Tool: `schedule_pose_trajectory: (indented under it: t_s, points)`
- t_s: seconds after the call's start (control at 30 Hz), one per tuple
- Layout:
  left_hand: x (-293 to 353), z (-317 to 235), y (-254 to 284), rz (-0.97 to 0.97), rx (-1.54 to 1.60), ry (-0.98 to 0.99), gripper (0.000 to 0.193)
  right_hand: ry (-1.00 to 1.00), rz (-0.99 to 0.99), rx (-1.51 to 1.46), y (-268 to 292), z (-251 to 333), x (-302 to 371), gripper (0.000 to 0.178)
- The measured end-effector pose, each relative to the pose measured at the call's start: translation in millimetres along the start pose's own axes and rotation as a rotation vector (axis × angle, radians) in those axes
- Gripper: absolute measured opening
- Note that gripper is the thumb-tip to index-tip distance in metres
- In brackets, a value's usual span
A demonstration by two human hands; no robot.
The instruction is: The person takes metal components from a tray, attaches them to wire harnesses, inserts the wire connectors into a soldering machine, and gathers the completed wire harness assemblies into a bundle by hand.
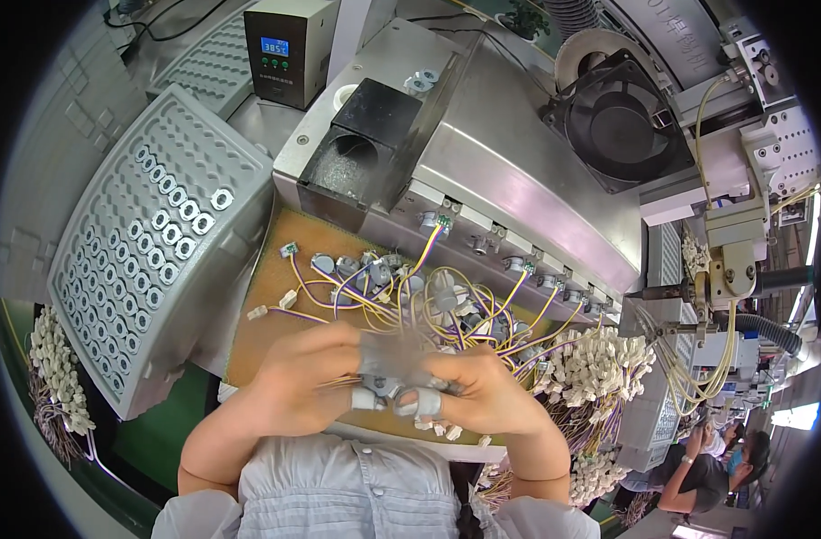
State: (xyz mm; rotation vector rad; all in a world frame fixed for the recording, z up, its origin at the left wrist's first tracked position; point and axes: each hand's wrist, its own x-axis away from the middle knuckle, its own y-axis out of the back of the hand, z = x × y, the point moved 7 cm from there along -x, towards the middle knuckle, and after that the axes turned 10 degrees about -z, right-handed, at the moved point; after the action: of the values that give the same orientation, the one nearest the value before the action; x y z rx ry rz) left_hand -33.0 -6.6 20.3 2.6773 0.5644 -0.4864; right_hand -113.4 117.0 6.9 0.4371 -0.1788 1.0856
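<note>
My left hand (307, 382) and my right hand (482, 391) meet low in the middle, over the near edge of a brown work board (266, 346). Both have curled fingers and pale wraps on some fingertips. Blur covers the space between them, where a small grey metallic part shows only partly; its kind is unclear. Just beyond my fingers lies a tangle of yellow and purple wires (374, 314) with small grey round motors (347, 267) and white connectors (287, 300). Along the machine's front edge, wired parts with small green circuit boards (443, 222) sit in a row.
A sloped grey tray (248, 166) of round metal parts stands at left. Behind are a black box with an opening (374, 112), a controller (289, 54) and a black fan (619, 121). White-connector bundles (590, 368) hang at right, near a machine head (729, 256). Another person (702, 481) sits far right.
</note>
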Motion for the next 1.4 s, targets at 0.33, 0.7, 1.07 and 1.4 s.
schedule_pose_trajectory:
  t_s: [0.33,0.7,1.07,1.4]
  points:
    - [0.1,-31.5,-0.9,-0.212,-0.157,-0.374,0.032,-0.127,0.121,-0.225,6.6,-1.8,-6.8,0.01]
    - [-0.3,15.7,-11.9,-0.022,-0.132,0.05,0.037,-0.097,-0.211,-0.33,19.5,-13.8,-9.2,0.017]
    - [63.4,34.3,3.8,0.105,-0.368,0.022,0.016,-0.057,-0.818,-0.871,25.5,-43.9,-19.4,0.042]
    - [-13.6,-13.6,-6.6,-0.001,-0.132,-0.231,0.016,-0.055,-0.569,-0.847,44.2,-24.3,-32.8,0.041]
